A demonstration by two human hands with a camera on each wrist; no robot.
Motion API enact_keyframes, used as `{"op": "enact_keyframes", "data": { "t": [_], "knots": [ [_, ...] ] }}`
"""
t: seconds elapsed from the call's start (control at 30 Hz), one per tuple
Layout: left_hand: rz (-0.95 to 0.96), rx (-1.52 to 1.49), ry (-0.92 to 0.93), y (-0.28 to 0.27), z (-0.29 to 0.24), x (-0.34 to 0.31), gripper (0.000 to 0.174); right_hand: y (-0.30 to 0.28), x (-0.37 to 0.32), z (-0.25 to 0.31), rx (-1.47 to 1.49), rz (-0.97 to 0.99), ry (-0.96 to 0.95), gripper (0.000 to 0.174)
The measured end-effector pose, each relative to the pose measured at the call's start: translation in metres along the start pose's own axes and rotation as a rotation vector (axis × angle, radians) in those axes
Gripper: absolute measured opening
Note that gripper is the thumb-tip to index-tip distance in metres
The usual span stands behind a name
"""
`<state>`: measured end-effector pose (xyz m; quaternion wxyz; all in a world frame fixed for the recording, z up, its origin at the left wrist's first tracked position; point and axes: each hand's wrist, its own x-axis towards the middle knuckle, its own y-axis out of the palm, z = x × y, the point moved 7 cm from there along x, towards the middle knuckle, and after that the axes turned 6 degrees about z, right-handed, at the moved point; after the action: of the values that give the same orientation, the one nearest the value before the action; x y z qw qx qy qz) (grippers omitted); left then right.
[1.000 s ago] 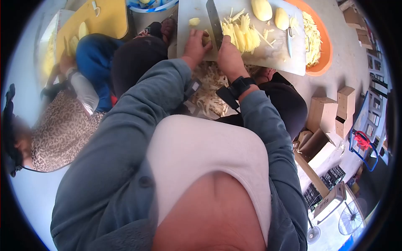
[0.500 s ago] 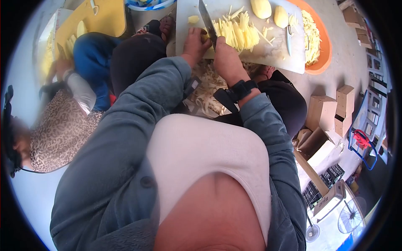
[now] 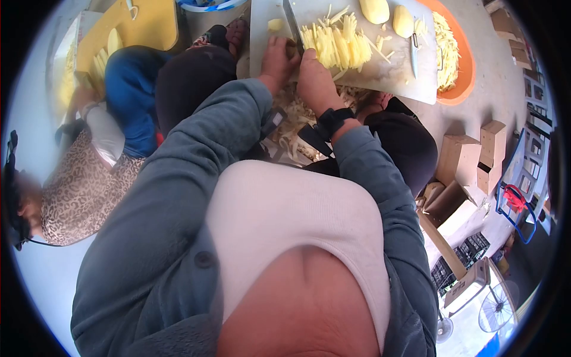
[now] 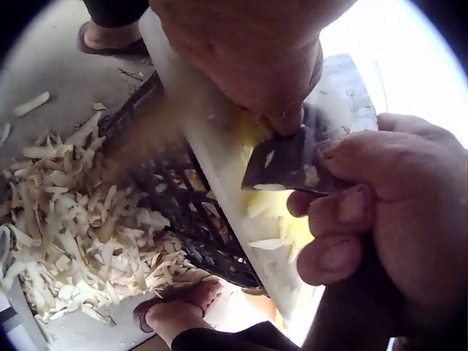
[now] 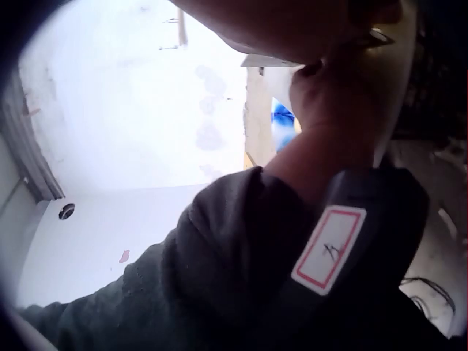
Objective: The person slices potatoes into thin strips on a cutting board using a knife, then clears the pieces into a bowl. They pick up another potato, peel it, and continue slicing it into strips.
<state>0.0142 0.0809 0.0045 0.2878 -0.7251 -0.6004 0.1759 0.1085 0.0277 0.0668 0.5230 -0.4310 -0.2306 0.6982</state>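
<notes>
In the person's right grip (image 3: 317, 81) is a kitchen knife (image 3: 292, 24) over a white cutting board (image 3: 395, 80); the left grip (image 3: 277, 65) holds a potato piece (image 3: 291, 43). Potato sticks (image 3: 339, 46) lie beside the blade, two peeled potatoes (image 3: 374, 10) farther right, near an orange basin (image 3: 468, 83).

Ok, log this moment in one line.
right hand: grips knife | left hand: holds potato piece | cutting board: potato strips, two peeled potatoes | orange basin: more strips

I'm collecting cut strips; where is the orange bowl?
In the head view, the orange bowl sits at upper right, along the right edge of the white cutting board.
</notes>
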Motion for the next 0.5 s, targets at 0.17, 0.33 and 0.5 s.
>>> {"op": "enact_keyframes", "data": {
  "t": [0.17,0.33,0.5],
  "knots": [
    [0.009,-0.006,0.009,0.000,0.002,0.001,0.027,-0.008,0.002,-0.010,0.101,-0.061,-0.003,0.017],
    [0.006,-0.039,0.010,-0.003,0.002,0.000,0.026,-0.024,-0.008,-0.003,0.076,-0.081,-0.002,0.017],
    [0.014,-0.027,-0.003,0.001,0.004,0.002,0.025,-0.024,-0.017,0.005,-0.011,-0.105,-0.105,0.018]
  ]
}}
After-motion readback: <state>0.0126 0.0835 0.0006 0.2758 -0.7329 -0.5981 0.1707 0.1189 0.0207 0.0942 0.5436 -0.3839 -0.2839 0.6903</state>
